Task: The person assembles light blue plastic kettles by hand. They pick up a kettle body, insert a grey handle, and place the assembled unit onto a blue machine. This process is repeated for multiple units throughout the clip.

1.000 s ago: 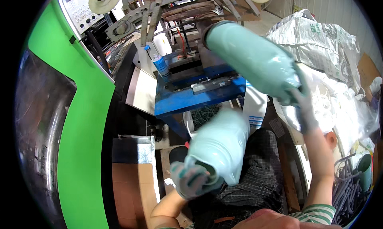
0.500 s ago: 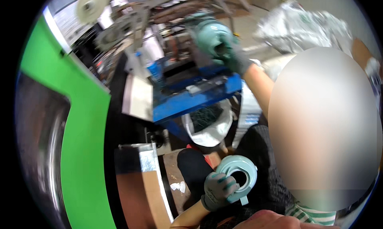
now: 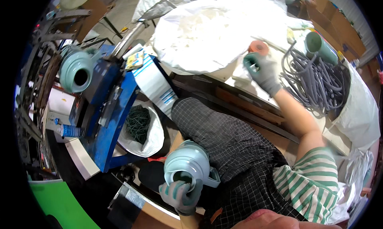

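Note:
My left hand (image 3: 181,198), in a grey glove with teal fingertips, grips the rim of a round, pale teal plastic housing (image 3: 186,157). The housing rests tilted against my lap, its round opening toward me and a handle-like loop on its right side. My right hand (image 3: 262,74), gloved too, is over the white worktop with its fingers curled. Whatever lies between those fingers is too small to make out. Just beyond them is an orange-red roll (image 3: 258,47). A second pale teal housing (image 3: 76,71) sits on the blue machine at the left.
A big white bag of pale small parts (image 3: 203,27) covers the far worktop. Grey hoses (image 3: 315,81) lie coiled at the right by a teal cylinder (image 3: 321,47). Below the blue bench (image 3: 115,125) stands a white sack (image 3: 153,143) of dark green strands. A blue bottle (image 3: 72,130) is at left.
My right hand has left the housing on the machine and moved right to the worktop. The view has swung right. My left hand still holds its housing, now turned differently.

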`<state>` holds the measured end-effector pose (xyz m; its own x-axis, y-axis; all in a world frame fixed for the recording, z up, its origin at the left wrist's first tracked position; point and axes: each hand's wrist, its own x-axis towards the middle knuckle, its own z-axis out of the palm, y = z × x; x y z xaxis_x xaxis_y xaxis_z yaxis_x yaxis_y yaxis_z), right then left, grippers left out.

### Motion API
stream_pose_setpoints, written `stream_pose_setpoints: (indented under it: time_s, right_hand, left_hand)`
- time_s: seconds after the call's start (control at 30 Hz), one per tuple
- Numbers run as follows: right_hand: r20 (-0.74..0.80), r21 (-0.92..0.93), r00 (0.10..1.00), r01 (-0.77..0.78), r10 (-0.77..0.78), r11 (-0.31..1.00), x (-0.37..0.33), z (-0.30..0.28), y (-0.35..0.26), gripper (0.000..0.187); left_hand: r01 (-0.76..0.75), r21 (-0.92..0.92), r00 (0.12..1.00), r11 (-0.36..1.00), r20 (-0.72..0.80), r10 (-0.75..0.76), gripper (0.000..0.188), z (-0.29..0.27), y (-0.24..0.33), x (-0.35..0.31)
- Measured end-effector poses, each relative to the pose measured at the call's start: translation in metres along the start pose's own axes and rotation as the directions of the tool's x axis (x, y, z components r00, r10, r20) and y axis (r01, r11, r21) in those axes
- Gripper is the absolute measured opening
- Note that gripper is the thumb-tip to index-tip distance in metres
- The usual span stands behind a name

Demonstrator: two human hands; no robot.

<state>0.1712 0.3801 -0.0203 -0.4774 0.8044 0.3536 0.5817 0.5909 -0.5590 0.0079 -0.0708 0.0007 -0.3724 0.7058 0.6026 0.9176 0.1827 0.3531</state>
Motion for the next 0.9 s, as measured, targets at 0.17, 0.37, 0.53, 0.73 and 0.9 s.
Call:
stream_pose_setpoints:
  time_s: [0.17, 0.37, 0.53, 0.73, 0.9]
  right_hand:
    - [0.249, -0.937, 0.866, 0.102, 0.434, 0.335, 0.006, -0.099, 0.106, 0.029]
    - [0.234, -0.873, 0.936, 0.085, 0.261, 0.479, -0.005, -0.116, 0.159, 0.025]
    - [-0.059, -0.731, 0.922, 0.221, -0.383, 0.645, -0.001, -0.099, 0.043, 0.038]
    - [-0.060, 0.419, 0.675, 0.686, -0.736, 0.595, -0.026, -0.038, -0.141, 0.043]
    - [-0.073, 0.884, 0.637, 0.397, -0.768, 0.246, -0.060, 0.025, -0.223, 0.093]
  left_hand:
    - [-0.047, 0.014, 0.999, 0.999, 0.026, 0.047, 0.038, 0.011, 0.012, 0.012]
    - [-0.035, 0.073, 0.996, 0.997, 0.079, 0.030, 0.043, 0.019, 0.018, 0.002]
    - [-0.126, -0.036, 0.992, 0.991, -0.020, 0.125, 0.058, 0.005, 0.006, 0.005]
    - [0.025, 0.043, 0.943, 0.999, -0.334, -0.009, 0.084, 0.001, -0.035, 0.058]
    - [0.098, -0.096, 0.881, 0.991, -0.455, -0.131, 0.038, -0.012, -0.048, 0.035]
